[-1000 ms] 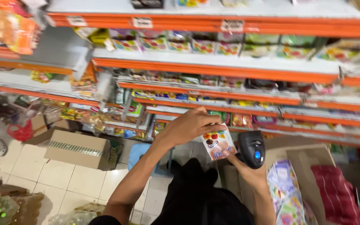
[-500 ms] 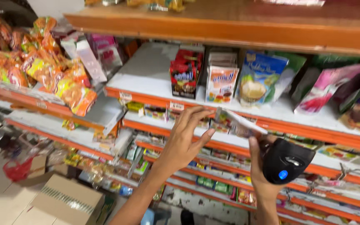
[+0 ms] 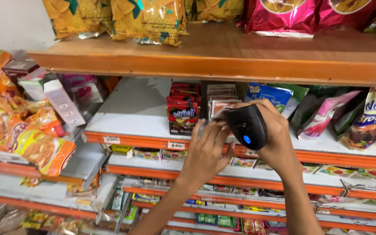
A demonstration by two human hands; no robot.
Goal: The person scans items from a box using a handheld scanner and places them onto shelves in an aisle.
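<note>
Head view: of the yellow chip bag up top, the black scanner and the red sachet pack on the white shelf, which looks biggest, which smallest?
1. Yellow chip bag, partly cut off.
2. Black scanner, though nearness to the camera enlarges it.
3. Red sachet pack, close to the scanner in apparent size.

Left hand [image 3: 205, 152] palm faces away; whatever fingers pinch sits hidden behind black scanner [image 3: 248, 126]. Right hand [image 3: 274, 135] partly covered by scanner. Both forearms cut off at bottom edge. Lower-shelf packets [image 3: 223, 221] too small, blurred. Top-shelf bags [image 3: 144, 17] cropped.
</note>
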